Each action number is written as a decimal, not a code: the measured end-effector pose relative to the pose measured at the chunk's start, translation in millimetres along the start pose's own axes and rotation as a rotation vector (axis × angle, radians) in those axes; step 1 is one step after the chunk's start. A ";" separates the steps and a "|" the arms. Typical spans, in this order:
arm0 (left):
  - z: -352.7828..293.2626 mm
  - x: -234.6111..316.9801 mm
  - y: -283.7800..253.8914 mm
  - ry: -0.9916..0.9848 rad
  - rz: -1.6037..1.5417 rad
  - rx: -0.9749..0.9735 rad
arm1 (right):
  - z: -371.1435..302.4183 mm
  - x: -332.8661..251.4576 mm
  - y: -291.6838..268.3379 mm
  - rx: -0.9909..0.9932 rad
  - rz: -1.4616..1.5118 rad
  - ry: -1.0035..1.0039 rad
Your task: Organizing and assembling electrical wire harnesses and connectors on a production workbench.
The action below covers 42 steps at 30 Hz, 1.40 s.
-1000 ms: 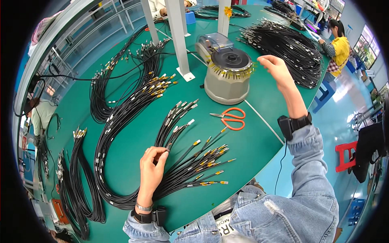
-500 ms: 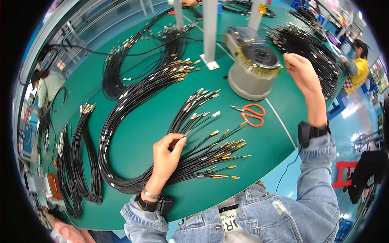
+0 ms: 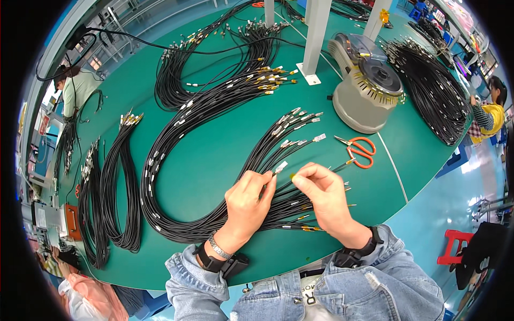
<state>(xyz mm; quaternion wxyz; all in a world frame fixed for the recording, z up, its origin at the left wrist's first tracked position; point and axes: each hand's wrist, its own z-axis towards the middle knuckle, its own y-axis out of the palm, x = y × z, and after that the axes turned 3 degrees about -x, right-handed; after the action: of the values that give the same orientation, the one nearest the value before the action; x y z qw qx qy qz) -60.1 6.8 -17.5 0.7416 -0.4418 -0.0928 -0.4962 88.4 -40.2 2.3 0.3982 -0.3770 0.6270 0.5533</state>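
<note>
My left hand [image 3: 248, 202] pinches one black cable near its end, where a whitish tip [image 3: 280, 167] sticks out past the fingers. Just right of that tip, my right hand [image 3: 326, 198] is closed in a pinch on a small piece of yellow tape [image 3: 292, 176]. The tape and the cable end are close but look apart. A long curved bundle of black cables [image 3: 151, 184] runs under both hands, its ends fanned out, some with yellow or white bands. My hands hide part of those ends.
Orange-handled scissors [image 3: 362, 152] lie right of the hands. Behind them stands a round tape dispenser [image 3: 357, 109] with yellow strips around its top. More cable bundles [image 3: 431, 91] lie on the green table [image 3: 214, 275]. A metal post [image 3: 316, 43] rises from it. Other people sit at both sides.
My right hand has come from beside the dispenser down and left to the cable end, bringing yellow tape. My left hand has shifted right, still pinching a cable. The view has shifted slightly.
</note>
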 end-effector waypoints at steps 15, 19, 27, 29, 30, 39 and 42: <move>-2.1 -2.7 4.0 0.047 0.051 0.003 | 10.3 22.7 8.1 0.050 -0.079 -0.005; -2.0 -2.5 5.0 0.067 0.050 0.021 | 10.1 23.0 9.1 0.064 -0.066 0.000; -1.8 -1.8 4.8 0.070 0.057 0.012 | 10.8 23.4 9.7 0.074 -0.070 -0.002; -1.8 -2.1 4.8 0.073 0.057 0.013 | 11.1 23.2 9.7 0.070 -0.077 -0.019; -1.8 -2.2 5.0 0.075 0.056 0.013 | 11.4 23.2 9.6 0.071 -0.075 -0.004; -2.1 -3.5 5.6 0.112 0.061 0.012 | 11.9 25.6 8.9 0.078 -0.085 -0.015; -2.7 -1.2 4.7 0.096 0.070 0.016 | 11.9 26.0 9.1 0.083 -0.087 -0.027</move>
<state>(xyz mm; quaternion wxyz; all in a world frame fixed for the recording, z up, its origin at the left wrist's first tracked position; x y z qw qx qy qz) -57.5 6.2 -22.4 0.7656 -0.4146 -0.0456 -0.4898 70.7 -28.3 -18.9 0.4457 -0.3794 0.6271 0.5140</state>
